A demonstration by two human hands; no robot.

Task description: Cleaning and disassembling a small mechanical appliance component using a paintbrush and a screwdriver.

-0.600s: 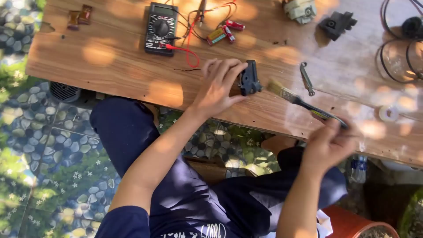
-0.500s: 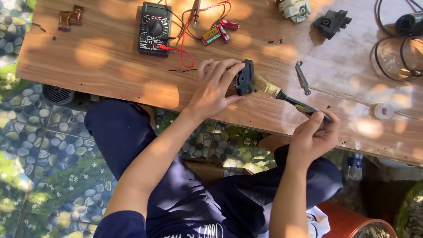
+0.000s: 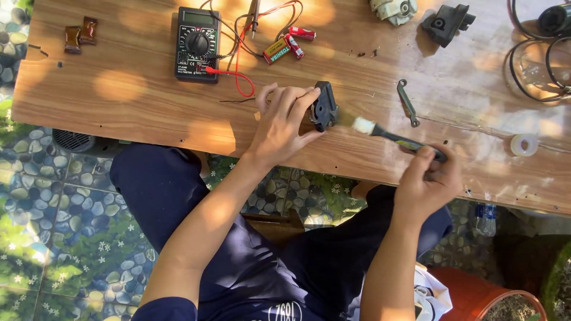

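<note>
Small black plastic part [image 3: 325, 106]: partly covered by left hand [image 3: 284, 125].
Black-handled brush [image 3: 392, 135]: handle end inside right hand [image 3: 429, 181].
Black cable loops [image 3: 535, 50]: cut off at right edge.

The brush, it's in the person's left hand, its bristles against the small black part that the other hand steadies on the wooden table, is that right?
Not quite. The head view shows the brush in the right hand, not the left. The rest holds: its bristles meet the small black part, which the left hand steadies on the wooden table.
</note>
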